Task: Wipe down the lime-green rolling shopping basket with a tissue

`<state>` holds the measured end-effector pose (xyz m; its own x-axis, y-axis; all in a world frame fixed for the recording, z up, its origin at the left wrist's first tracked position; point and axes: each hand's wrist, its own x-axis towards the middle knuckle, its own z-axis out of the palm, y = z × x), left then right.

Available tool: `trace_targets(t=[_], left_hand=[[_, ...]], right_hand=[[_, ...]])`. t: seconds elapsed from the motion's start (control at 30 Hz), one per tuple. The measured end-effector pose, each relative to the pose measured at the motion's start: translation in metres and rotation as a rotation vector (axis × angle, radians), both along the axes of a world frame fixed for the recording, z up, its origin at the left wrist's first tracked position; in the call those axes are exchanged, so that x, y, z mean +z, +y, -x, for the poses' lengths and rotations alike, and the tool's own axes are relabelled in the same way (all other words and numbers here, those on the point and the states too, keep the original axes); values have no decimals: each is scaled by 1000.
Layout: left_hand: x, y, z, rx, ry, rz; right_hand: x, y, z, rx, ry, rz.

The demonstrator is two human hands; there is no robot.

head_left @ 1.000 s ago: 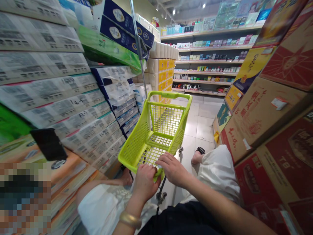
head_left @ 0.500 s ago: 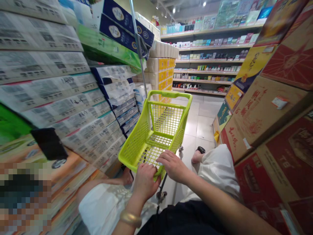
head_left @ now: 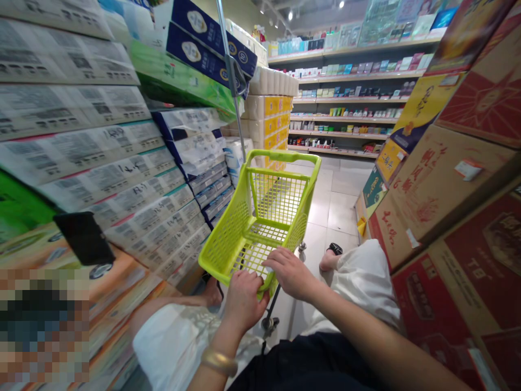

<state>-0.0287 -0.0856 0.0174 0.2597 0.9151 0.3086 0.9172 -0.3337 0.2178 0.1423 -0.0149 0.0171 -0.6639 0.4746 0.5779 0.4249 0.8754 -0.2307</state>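
Observation:
A lime-green plastic shopping cart (head_left: 224, 241) with lattice walls stands between my knees, and no goods show inside it. My left hand (head_left: 244, 298) is closed over its near rim, fingers curled inward and thumb to the outside. Beside it, my right hand (head_left: 290, 271) grips the near right corner of the same rim, its fingers bent over the edge. Something small and whitish shows by the fingertips, too unclear to name. Below the cart, a caster wheel (head_left: 268, 324) is visible.
Stacked tissue packs (head_left: 134, 179) rise at the left, with a black phone (head_left: 84, 237) lying on orange packs. Cardboard cartons (head_left: 451, 174) stand piled at the right. A metal pole (head_left: 232, 76) rises behind the cart. Shelves (head_left: 345, 101) of small goods span the back, beyond a tiled floor (head_left: 341, 190).
The view has shifted very slightly. Both hands stay on the cart's near rim, and the cart keeps its place between the knees.

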Motion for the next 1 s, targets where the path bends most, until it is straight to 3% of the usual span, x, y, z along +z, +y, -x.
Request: trace_targets(t=[0.17,0.4,0.67,0.87,1.0], left_hand=[[2,0,-3,12,4,17],[1,0,-2,4,9,-17],[3,0,-5,6,2,-6],[0,0,-2,-12,-5,-47],[1,1,-1,-14,-4,-17]], right_hand=[[0,23,-6,-177,24,23],[-1,-12,8,16,-12,2],[0,20,-6,-151,23,22],[-4,-14,7,-23,7,12],[-2,0,2,-27,-18,5]])
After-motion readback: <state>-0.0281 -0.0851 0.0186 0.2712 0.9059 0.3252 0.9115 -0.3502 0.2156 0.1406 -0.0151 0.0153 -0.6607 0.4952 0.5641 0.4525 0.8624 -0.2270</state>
